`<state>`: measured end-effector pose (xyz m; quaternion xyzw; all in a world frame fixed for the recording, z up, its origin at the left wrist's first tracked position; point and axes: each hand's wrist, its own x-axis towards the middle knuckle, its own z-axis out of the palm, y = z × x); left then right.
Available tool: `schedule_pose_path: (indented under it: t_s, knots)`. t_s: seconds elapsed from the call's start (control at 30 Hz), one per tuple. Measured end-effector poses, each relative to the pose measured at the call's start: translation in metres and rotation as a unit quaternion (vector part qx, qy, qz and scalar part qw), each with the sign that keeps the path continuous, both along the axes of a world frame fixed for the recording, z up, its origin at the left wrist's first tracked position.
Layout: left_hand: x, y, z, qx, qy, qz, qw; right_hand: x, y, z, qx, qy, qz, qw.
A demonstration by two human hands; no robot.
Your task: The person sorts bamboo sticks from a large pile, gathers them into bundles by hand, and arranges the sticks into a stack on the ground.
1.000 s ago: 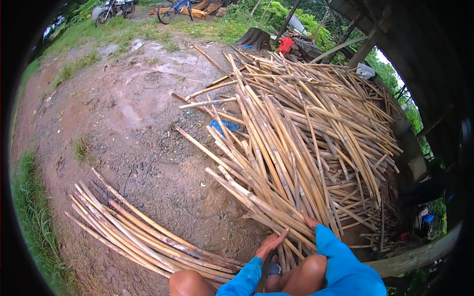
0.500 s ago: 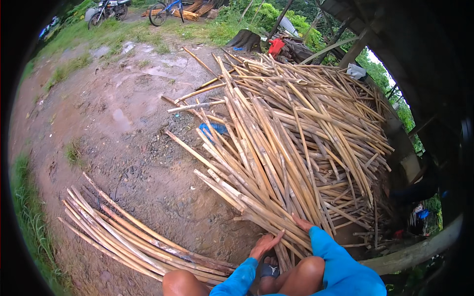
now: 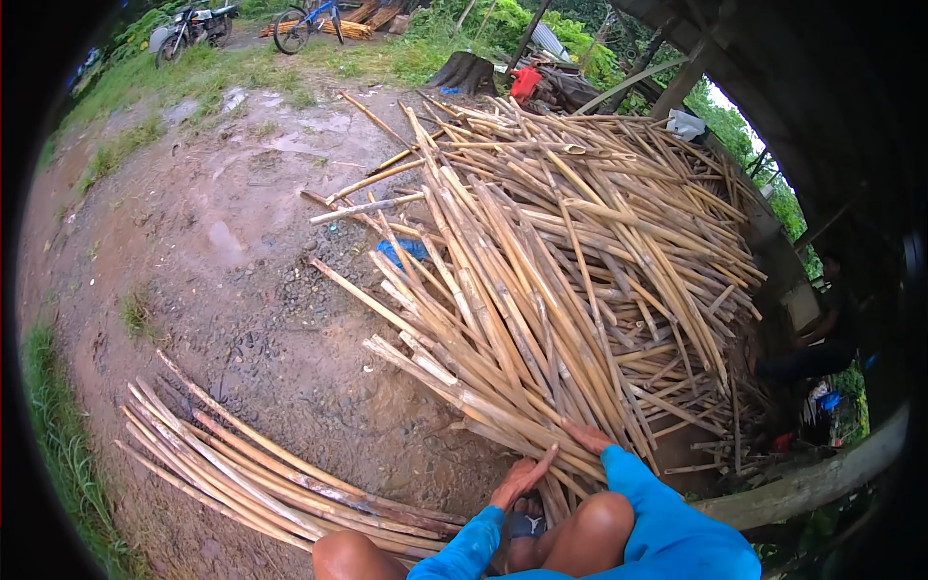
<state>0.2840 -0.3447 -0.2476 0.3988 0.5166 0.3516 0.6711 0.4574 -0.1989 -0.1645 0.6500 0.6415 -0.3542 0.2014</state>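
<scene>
Long tan bamboo poles (image 3: 503, 319) lie in a large pile in front of me and to the right. Both my hands are at the near end of a bundle at the pile's left edge. My left hand (image 3: 523, 480) grips the bundle from its left side, thumb along the poles. My right hand (image 3: 587, 438) is closed over the poles from the right, a little farther up; its fingertips are partly hidden. A smaller group of poles (image 3: 280, 474) lies on the ground to my left. My sandalled foot (image 3: 527, 527) shows below my hands.
Wet, stony mud (image 3: 232, 261) stretches to the left. A wooden beam (image 3: 812, 488) crosses at the lower right, and a person (image 3: 822, 329) is in the shade beyond. A tree stump (image 3: 462, 72), red container (image 3: 524, 84), bicycle (image 3: 307, 27) and motorcycle (image 3: 193, 34) stand far off.
My view has shifted slightly, so the pile sits a little farther left in the picture. Both hands keep their places on the poles. The person in the shade shows more clearly.
</scene>
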Motion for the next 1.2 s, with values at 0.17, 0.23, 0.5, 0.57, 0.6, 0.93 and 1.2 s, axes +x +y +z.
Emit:
schedule_pose_path:
  t_s: [0.17,0.23,0.5,0.57,0.6,0.93,1.2]
  knots:
    - [0.002,-0.007,0.015,-0.036,-0.112,0.061,0.991,0.007,-0.003,-0.004,0.016,0.015,0.016,1.000]
    - [0.004,-0.010,0.014,0.018,-0.108,0.092,0.990,0.007,-0.005,0.000,0.007,0.022,0.023,0.999]
    - [0.028,-0.022,0.023,0.019,-0.214,0.183,0.959,0.001,-0.021,0.039,-0.039,0.066,0.081,0.994]
    - [0.031,-0.021,0.025,0.037,-0.249,0.213,0.944,-0.013,-0.028,0.052,-0.025,0.072,0.098,0.992]
    - [0.031,-0.022,0.028,0.032,-0.281,0.243,0.928,-0.014,-0.030,0.055,-0.026,0.071,0.095,0.993]
    - [0.023,0.005,0.007,0.016,-0.495,0.466,0.733,-0.076,-0.041,0.074,0.061,0.152,0.218,0.962]
    - [-0.060,0.027,0.063,0.071,-0.564,0.488,0.662,-0.146,-0.034,0.073,0.177,0.164,0.295,0.924]
